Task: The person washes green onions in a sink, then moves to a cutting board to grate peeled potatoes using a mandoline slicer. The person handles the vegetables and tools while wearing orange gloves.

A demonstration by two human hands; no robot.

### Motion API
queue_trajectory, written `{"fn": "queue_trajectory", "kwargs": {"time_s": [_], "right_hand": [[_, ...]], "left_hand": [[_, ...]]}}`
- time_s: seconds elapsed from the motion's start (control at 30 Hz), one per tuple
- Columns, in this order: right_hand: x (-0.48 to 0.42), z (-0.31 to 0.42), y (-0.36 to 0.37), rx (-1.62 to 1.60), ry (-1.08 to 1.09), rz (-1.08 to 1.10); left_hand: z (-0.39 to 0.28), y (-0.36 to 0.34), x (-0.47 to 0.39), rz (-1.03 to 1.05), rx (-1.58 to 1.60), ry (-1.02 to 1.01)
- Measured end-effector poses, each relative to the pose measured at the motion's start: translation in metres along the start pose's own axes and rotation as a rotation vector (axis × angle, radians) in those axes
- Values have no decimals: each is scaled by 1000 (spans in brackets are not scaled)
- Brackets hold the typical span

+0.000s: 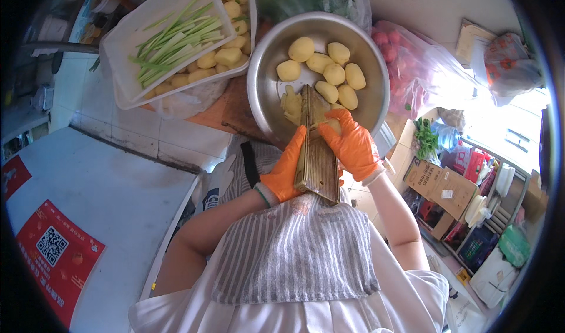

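My left hand (284, 169), in an orange glove, grips the lower part of a long ridged slicer board (321, 160). The board slants from my apron into a large stainless steel bowl (260, 90). In the same kind of glove, my right hand (353, 143) holds a peeled potato (334, 126) against the board's face. Several whole peeled potatoes (334, 73) lie in the bowl. Beside the board's upper end is a small heap of cut potato pieces (291, 104). My right fingers partly hide the held potato.
Left of the bowl, a white plastic tray (128, 37) of cut green stalks (176, 46) rests over a tub of potatoes (228, 57). A plastic bag of red produce (410, 63) lies to the right. Cardboard boxes (441, 187) and a loaded shelf (499, 200) stand farther right.
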State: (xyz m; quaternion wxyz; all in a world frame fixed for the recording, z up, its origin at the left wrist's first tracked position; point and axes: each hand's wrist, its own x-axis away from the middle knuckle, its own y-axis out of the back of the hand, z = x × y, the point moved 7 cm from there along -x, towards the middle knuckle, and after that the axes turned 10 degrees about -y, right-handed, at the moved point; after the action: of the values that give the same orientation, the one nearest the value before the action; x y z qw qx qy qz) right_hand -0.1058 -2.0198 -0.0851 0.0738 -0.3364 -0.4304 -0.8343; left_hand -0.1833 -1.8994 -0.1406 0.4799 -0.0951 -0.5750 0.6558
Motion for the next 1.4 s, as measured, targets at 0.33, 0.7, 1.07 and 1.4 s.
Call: {"fn": "queue_trajectory", "kwargs": {"time_s": [0.33,0.7,1.07,1.4], "right_hand": [[24,32,0,189,241,-87],[4,29,-7,187,273,-141],[-5,27,-12,267,315,-134],[-106,-21,-34,199,-17,-103]], "left_hand": [[0,18,-3,-52,336,-42],[-6,11,4,-85,103,-129],[-7,10,6,-93,18,-98],[-1,14,4,-34,42,-19]]}}
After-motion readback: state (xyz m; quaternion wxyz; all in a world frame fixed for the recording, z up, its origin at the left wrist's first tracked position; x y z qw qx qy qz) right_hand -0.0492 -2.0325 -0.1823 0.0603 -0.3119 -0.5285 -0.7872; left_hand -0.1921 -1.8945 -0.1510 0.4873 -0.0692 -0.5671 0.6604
